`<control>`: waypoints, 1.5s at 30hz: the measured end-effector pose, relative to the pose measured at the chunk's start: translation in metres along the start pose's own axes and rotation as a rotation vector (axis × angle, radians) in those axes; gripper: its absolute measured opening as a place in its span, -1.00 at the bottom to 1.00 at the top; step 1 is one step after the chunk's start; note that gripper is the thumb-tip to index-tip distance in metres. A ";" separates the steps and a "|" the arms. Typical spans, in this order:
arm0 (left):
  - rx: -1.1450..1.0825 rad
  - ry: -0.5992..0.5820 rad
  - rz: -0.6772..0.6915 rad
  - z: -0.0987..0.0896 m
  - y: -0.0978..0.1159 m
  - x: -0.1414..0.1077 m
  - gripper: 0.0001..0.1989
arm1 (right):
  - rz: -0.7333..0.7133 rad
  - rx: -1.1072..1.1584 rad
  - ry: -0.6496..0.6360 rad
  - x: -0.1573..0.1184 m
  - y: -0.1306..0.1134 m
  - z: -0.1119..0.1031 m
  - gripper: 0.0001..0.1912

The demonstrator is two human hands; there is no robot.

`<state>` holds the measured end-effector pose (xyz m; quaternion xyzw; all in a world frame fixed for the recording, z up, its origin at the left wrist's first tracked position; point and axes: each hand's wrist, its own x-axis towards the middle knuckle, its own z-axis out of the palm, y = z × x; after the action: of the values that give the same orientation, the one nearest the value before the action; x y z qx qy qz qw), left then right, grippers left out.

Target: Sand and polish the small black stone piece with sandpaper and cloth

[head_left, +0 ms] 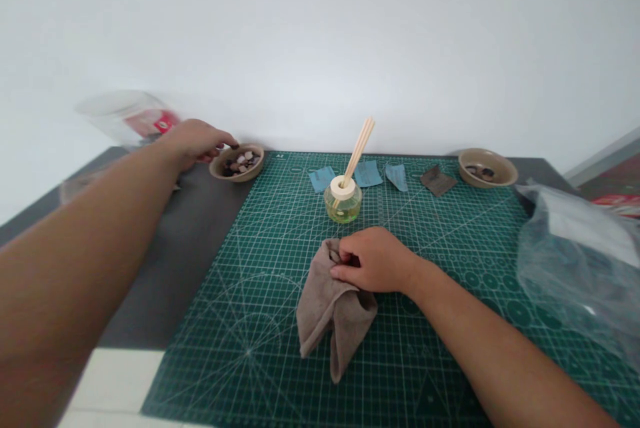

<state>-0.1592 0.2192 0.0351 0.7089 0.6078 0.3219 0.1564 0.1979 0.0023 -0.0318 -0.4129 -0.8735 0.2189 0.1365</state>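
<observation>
My left hand reaches to the far left, its fingertips at the rim of a tan bowl holding small pebble-like pieces. I cannot tell whether those fingers hold anything. My right hand grips a fold of a crumpled grey-brown cloth on the green cutting mat. Beyond that hand stands a glass reed diffuser bottle with yellowish liquid, a cream collar and wooden reeds.
Three blue sandpaper scraps and a dark scrap lie along the mat's far edge. A second tan bowl sits far right, beside a crumpled clear plastic bag. A blurred clear container shows far left.
</observation>
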 end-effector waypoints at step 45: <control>-1.474 -0.790 -0.437 0.113 0.131 -0.199 -0.83 | -0.180 0.105 0.517 -0.016 -0.012 -0.012 -0.77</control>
<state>0.0022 0.0186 -0.0217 0.3537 0.2680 0.3267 0.8345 0.2050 -0.0135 -0.0167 -0.3679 -0.8304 0.1383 0.3949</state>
